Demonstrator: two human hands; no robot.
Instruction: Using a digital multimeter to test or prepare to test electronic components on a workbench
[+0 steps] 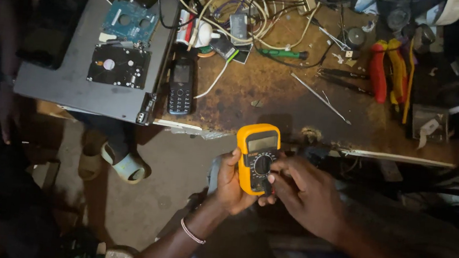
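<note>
over on the far left another person's hand (0, 110) hangs loose by the edge of a grey laptop lid (67, 90), which is serving as a tray: a dark phone (52, 22) lies on it, and beside that two opened hard drives, one showing its blue-green board (130, 22), the other its black platter side (119, 65). just right of the lid a small keypad phone (181, 86) rests on the rusty workbench (277, 89), below a tangle of white cables (239, 13). down on the floor a sandalled foot (126, 165) pokes out from under the bench.

in the middle, held out in front of the bench edge and off its surface, is the yellow multimeter (257, 157). the left hand (231, 183), a thin bracelet at its wrist, is wrapped round the meter's left side and bottom, gripping it upright with the screen facing up. the right hand (304, 193) comes in from the other side, fingers pinched at the dial near the lower part of the case. i see no probe leads plugged in or running to any part, and the screen is too dim to read, so i'd judge the meter is only being set up; nothing on the bench is under test yet.

further right lie a green screwdriver (283, 53), tweezers (321, 97), and red and yellow pliers (388, 71).
</note>
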